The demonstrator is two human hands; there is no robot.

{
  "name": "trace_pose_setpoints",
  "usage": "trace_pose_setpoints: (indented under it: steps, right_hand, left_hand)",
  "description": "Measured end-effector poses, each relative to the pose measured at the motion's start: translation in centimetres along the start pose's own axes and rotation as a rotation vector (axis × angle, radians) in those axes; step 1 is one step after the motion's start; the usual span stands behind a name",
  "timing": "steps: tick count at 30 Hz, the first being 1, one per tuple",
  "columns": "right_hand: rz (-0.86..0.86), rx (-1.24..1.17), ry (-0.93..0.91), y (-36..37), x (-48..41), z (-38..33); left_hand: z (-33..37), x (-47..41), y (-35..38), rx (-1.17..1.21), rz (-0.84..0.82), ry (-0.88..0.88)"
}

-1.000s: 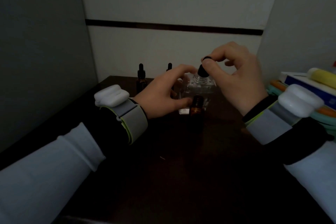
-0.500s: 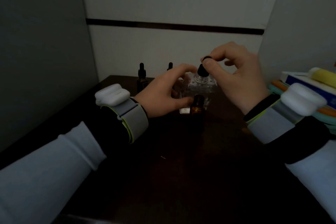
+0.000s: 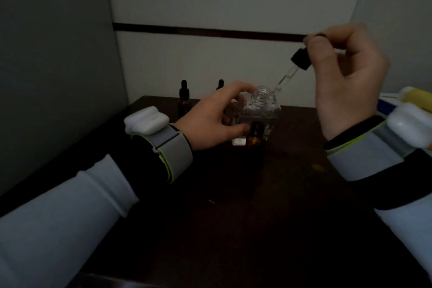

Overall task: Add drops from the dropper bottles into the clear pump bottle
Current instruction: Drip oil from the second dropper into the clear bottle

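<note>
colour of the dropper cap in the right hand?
The dropper cap is black; only the head view shows it.

Dim, murky light throughout; the dark table (image 3: 233,217) swallows detail, edges slightly bowed.

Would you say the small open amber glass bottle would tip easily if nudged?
Probably: the small open amber glass bottle looks narrow and tall, so likely tippy. It stands uncapped, so a knock may spill it. Being glass, it is probably stiff and fragile.

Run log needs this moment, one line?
right hand: pinches dropper, tip beside clear bottle neck | left hand: holds clear bottle | amber bottle: open
</note>
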State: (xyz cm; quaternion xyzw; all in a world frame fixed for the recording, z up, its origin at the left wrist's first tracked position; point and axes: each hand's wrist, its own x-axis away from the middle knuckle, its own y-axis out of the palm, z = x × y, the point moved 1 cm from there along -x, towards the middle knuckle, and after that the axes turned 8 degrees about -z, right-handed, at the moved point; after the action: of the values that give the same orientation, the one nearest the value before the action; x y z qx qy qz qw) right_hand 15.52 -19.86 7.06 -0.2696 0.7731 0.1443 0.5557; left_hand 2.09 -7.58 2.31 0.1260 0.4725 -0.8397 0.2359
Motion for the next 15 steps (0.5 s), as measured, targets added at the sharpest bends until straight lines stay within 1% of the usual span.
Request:
trace_pose_setpoints:
  steps: [3,7,12,15]
  right_hand:
    - [-0.089,0.008,0.023,0.4,0.4,0.3]
    - [-0.207,0.088,-0.023,1.0,1.0,0.8]
    - [-0.279,0.123,-0.051,1.4,1.2,1.2]
    - [-0.295,0.124,-0.050,1.4,1.2,1.3]
  left_hand:
    - [-0.1,0.0,0.0,0.002,-0.002,-0.008]
    - [0.1,0.0,0.0,0.012,-0.003,-0.006]
    - [0.0,0.0,0.0,0.019,-0.012,-0.012]
    - [0.0,0.0,-0.1,0.012,-0.015,-0.015]
